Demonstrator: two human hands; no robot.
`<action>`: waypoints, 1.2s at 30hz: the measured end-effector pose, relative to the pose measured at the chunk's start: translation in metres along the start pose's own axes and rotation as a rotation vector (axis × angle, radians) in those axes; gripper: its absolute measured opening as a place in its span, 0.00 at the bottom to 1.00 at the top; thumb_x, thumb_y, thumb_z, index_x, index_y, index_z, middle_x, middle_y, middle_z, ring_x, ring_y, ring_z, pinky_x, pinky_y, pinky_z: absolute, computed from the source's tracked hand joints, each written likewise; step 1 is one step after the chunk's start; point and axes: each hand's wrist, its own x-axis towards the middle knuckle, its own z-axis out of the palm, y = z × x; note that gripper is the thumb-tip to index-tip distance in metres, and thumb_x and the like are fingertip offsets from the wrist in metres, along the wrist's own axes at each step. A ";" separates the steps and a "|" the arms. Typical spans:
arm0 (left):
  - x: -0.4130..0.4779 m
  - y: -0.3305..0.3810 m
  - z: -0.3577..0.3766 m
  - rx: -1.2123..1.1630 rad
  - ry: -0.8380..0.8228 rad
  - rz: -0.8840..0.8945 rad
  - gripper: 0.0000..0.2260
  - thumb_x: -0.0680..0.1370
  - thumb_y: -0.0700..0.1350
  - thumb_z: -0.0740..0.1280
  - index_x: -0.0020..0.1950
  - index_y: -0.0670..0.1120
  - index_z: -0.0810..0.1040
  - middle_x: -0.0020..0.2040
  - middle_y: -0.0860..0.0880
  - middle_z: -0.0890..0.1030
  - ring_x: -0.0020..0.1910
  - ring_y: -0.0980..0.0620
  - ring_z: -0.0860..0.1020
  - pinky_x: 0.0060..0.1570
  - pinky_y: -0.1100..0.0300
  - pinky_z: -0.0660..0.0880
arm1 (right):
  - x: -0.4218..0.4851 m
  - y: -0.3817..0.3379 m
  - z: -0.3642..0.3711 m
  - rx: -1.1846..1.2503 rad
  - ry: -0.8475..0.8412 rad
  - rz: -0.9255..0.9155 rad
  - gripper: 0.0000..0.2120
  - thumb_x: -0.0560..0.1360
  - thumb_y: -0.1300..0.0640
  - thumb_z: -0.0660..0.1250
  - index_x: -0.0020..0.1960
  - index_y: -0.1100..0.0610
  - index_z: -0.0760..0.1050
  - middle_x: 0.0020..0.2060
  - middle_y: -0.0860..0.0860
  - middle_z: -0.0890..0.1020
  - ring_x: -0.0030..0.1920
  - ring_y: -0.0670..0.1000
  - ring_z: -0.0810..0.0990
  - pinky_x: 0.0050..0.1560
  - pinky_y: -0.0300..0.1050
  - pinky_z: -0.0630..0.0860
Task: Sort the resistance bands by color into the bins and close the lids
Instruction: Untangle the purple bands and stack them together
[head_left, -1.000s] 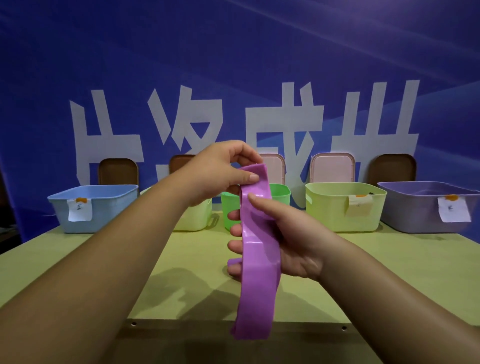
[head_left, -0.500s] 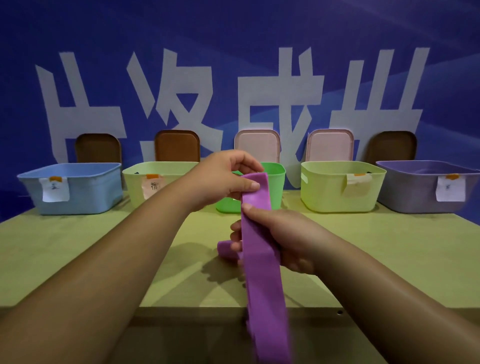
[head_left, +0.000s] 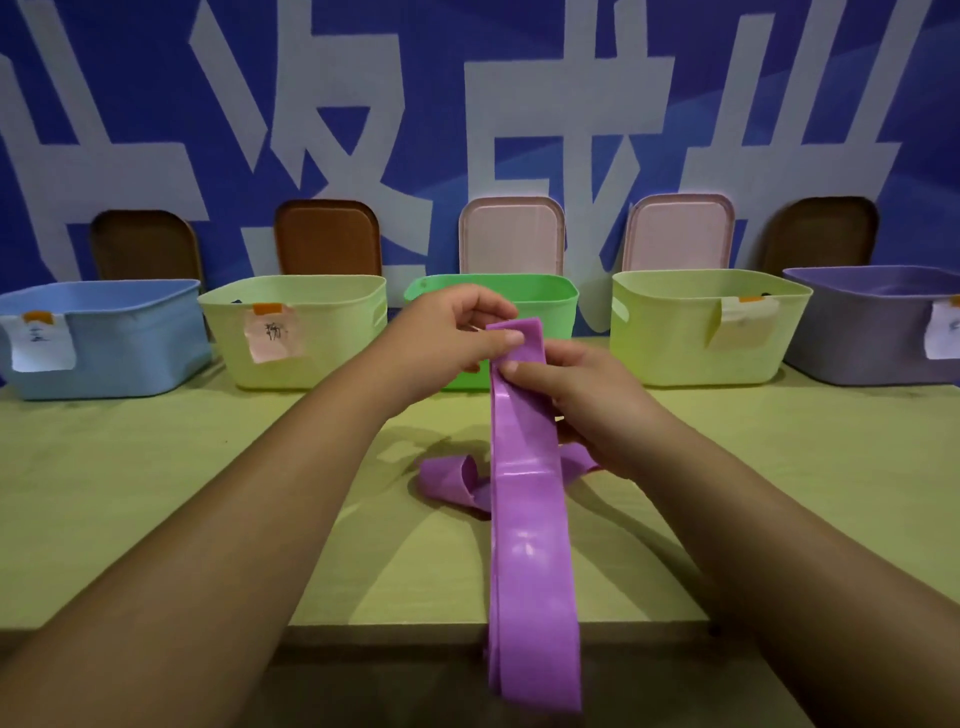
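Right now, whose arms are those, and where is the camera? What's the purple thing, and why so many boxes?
There is no machine here. A person wears one camera on their head, so you see their own two arms from above. The left hand and the right hand both pinch the top of a purple resistance band, which hangs down past the edge of the table. A curled purple piece lies on the table; I cannot tell whether it is a second band. At the back stand five open bins: a blue bin, a left pale green bin, a bright green bin, a right pale green bin and a purple bin. Their lids lean against the wall behind.
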 end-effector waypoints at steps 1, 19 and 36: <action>-0.002 -0.007 0.000 0.036 -0.010 -0.038 0.13 0.80 0.54 0.76 0.62 0.54 0.83 0.55 0.53 0.87 0.50 0.55 0.86 0.46 0.53 0.81 | 0.001 0.006 0.000 0.019 0.027 -0.008 0.06 0.81 0.52 0.74 0.56 0.50 0.87 0.41 0.49 0.86 0.40 0.48 0.84 0.37 0.44 0.79; -0.031 -0.044 -0.022 0.167 -0.417 -0.238 0.11 0.83 0.41 0.68 0.55 0.54 0.87 0.52 0.51 0.88 0.52 0.53 0.86 0.52 0.55 0.82 | 0.009 0.036 0.002 0.003 0.191 -0.030 0.06 0.84 0.53 0.69 0.56 0.53 0.83 0.35 0.46 0.84 0.32 0.43 0.82 0.28 0.37 0.74; -0.027 -0.051 0.006 -0.234 0.168 -0.174 0.04 0.82 0.48 0.74 0.53 0.50 0.87 0.45 0.51 0.89 0.44 0.50 0.88 0.41 0.57 0.83 | 0.004 0.029 0.001 0.123 0.032 -0.029 0.08 0.85 0.56 0.70 0.59 0.50 0.87 0.52 0.55 0.89 0.57 0.60 0.88 0.62 0.68 0.83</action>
